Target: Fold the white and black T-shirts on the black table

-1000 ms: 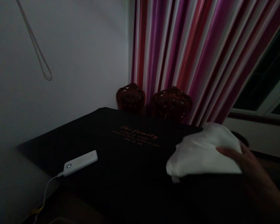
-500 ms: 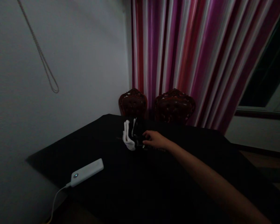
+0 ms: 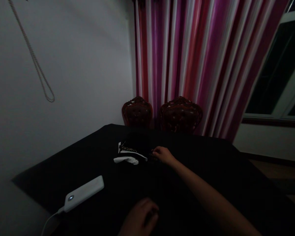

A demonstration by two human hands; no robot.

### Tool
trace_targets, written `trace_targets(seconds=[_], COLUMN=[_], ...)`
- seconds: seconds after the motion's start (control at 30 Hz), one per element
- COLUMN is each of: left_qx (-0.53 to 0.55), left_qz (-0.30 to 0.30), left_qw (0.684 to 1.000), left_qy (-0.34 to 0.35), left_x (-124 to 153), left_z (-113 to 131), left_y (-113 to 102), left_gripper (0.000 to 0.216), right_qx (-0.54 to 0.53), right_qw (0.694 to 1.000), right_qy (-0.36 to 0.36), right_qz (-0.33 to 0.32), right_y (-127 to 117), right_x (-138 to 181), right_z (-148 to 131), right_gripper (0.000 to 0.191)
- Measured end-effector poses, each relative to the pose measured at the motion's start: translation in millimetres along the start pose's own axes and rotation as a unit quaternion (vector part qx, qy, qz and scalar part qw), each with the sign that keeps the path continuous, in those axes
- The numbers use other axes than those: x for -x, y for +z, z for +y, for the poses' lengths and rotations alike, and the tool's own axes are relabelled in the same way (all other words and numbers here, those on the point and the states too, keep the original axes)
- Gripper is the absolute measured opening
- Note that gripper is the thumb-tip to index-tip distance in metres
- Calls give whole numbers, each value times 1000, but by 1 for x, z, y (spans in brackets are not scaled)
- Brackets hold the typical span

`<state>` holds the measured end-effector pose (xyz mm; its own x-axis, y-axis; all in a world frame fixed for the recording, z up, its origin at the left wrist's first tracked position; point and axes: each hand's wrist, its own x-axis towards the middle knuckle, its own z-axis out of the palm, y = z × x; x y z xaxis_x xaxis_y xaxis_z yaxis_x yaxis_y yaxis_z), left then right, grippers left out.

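On the black-covered table lies a dark, soft-looking bundle with a gold-toned pattern (image 3: 129,149). White folded strips of cloth (image 3: 126,160) show along its near side; its exact kind is too dark to tell. Just right of the bundle, my right hand (image 3: 163,154) has its fingers bent together at a dark, faintly patterned patch. Whatever is between those fingertips blends into the black surface. My left hand (image 3: 141,218) is low in the frame, nearer to me and apart from the bundle. Its fingers curl loosely, with a gap to the thumb and nothing visible in it.
A white power bank (image 3: 85,193) with a lit display and a white cable (image 3: 49,219) lies at the left of the table (image 3: 199,157). Two carved chairs (image 3: 180,114) stand behind the far edge, before a striped curtain (image 3: 177,49). A wall (image 3: 88,65) borders the left.
The white strips stood upright and now lie sideways, lower and further left. My left hand has entered at the bottom. My right hand's fingers have drawn together. The view has shifted slightly.
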<state>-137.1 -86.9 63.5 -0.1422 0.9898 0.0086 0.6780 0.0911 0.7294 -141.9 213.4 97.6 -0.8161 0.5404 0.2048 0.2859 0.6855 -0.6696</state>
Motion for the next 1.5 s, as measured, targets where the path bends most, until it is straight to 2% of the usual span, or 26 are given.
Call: trace_targets(seconds=[0.07,0.13,0.27,0.37,0.47,0.53,0.6,0.67,0.77,0.87,0.97,1.03,1.07,1.13,1.2,1.23,1.27,1.33,1.4,1.5], left_qx=[-58,-144,-291,-355,-391,-405,-410,-406,-399,-383,-332,-299,-289,-259,-199,-160,-118,-59,-41,-47], left_qz=[94,159,183,204,227,226,222,218,210,211,212,197,186,164,142,128,113,86,66,40], left_qw=[993,976,939,911,886,879,879,882,887,893,913,930,936,951,969,977,983,990,993,997], left_qy=[-27,-38,-23,-51,-108,-112,-102,-100,-102,-104,-104,-87,-71,-22,34,59,80,97,90,53], left_x=[-31,-61,-109,-135,-146,-147,-146,-146,-147,-149,-151,-152,-151,-145,-136,-131,-127,-123,-123,-126], left_z=[-16,-31,-52,-66,-83,-94,-102,-104,-102,-95,-80,-61,-48,-15,23,42,61,94,118,134], left_y=[-11,-19,-30,-34,-34,-33,-32,-32,-34,-36,-33,-25,-19,-2,20,32,44,67,87,108], left_gripper=[32,37,50,49,45,45,46,45,45,43,39,38,38,38,38,39,40,42,46,53], right_qx=[-9,-20,-58,-101,-142,-163,-176,-181,-158,-91,-50,-49,-49,-27,25,52,72,77,37,-57], right_qw=[999,995,983,977,972,969,964,961,964,983,997,998,999,994,970,957,948,947,956,973], right_qy=[38,88,165,174,148,120,97,62,-24,-54,-45,-36,-24,23,89,127,164,218,228,143], right_qz=[26,46,58,77,112,143,172,199,214,150,26,-13,4,107,223,256,263,221,179,172], right_y=[13,26,44,49,38,17,-12,-46,-87,-101,-94,-89,-88,-92,-100,-103,-105,-103,-95,-81], right_x=[-15,-28,-49,-58,-62,-56,-38,-4,75,173,261,305,323,348,360,362,361,353,344,338], right_z=[-6,-9,-9,-9,-7,-2,7,19,30,26,14,12,15,28,50,62,73,90,94,75], right_gripper=[18,22,29,25,23,24,25,26,22,14,9,8,9,16,22,24,28,33,33,32])
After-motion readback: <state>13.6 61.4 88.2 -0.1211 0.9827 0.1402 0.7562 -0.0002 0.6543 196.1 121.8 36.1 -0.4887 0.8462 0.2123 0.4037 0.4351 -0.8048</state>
